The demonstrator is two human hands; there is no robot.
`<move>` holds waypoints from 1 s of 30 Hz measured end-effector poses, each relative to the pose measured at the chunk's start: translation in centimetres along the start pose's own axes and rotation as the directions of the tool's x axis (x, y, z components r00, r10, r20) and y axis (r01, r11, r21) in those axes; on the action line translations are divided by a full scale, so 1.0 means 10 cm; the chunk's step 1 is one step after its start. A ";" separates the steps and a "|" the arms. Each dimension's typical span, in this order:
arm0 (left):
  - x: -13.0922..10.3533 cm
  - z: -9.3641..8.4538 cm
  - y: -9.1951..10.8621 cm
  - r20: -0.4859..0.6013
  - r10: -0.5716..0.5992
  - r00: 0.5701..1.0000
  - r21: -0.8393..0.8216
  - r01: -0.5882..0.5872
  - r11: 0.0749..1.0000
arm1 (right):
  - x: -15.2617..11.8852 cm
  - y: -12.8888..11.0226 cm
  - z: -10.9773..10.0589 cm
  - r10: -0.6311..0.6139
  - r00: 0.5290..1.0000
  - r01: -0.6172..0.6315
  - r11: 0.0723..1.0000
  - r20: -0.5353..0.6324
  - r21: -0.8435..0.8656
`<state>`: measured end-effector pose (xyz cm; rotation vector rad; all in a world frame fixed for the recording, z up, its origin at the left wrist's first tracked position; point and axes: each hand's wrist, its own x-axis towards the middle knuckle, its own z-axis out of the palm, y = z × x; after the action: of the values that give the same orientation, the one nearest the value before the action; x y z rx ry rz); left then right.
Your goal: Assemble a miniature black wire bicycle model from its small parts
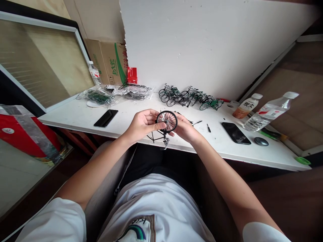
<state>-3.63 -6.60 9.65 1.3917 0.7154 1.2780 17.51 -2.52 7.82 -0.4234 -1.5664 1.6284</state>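
Observation:
Between my hands, above the table's front edge, is a black model bicycle (158, 137) with one spoked wheel (170, 116) facing up toward me. My left hand (143, 123) has its thumb on the wheel near the hub, with its fingers behind. On the other side, my right hand (185, 127) closes on the wheel's right rim; its fingertips are mostly hidden behind the wheel. The thin frame and the handlebar end (165, 144) hang below the wheel. Just right of my right hand lie a small dark screwdriver-like tool (208, 128) and a thin rod (198, 122).
Several small model bicycles (189, 96) stand along the wall. Plastic bags of parts (101, 95) lie at the back left, near a carton (108, 62) and a red box (132, 75). Phones lie left (106, 118) and right (236, 132), with bottles (270, 112) at the right.

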 end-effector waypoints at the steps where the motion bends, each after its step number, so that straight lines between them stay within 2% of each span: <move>1: 0.00 0.00 0.00 0.000 0.001 1.000 -0.002 -0.001 1.000 | 0.00 0.00 -0.02 -0.010 1.000 0.009 1.000 0.024 0.018; 4: 0.00 -0.01 -0.01 0.017 -0.017 1.000 -0.012 0.017 1.000 | 0.00 0.00 -0.08 -0.055 0.991 0.056 0.998 0.119 0.002; 7: 0.00 -0.01 -0.02 0.028 -0.020 0.999 -0.001 0.020 1.000 | -0.01 -0.02 -0.08 -0.039 0.987 0.049 0.997 0.157 -0.058; 11: -0.01 -0.03 -0.06 0.062 0.028 0.998 0.088 -0.034 0.996 | -0.04 -0.06 -0.02 0.027 0.991 -0.003 0.984 0.131 -0.178; 14: -0.02 -0.04 -0.08 0.075 0.044 0.996 0.103 -0.052 0.993 | -0.05 -0.09 0.03 0.037 0.998 -0.021 0.969 0.059 -0.248; 17: -0.01 -0.04 -0.08 0.028 0.022 0.999 0.054 -0.024 0.998 | -0.05 -0.10 0.05 0.025 1.000 -0.023 0.978 0.010 -0.208; 21: 0.02 -0.04 -0.05 -0.018 -0.007 1.000 -0.009 0.007 1.000 | -0.04 -0.09 0.02 -0.005 0.999 0.009 0.997 0.041 -0.078; 25: 0.02 -0.06 -0.04 0.017 -0.007 1.000 0.012 0.007 1.000 | -0.04 -0.08 -0.02 -0.015 0.995 0.021 0.998 0.094 -0.062; 30: -0.03 -0.08 0.01 0.083 0.060 0.995 0.147 -0.072 0.987 | -0.06 -0.08 0.02 0.033 0.991 -0.016 0.991 0.131 -0.132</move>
<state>-4.48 -6.65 9.51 1.5904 0.7287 1.2340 17.98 -3.18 8.42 -0.4117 -1.7813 1.6060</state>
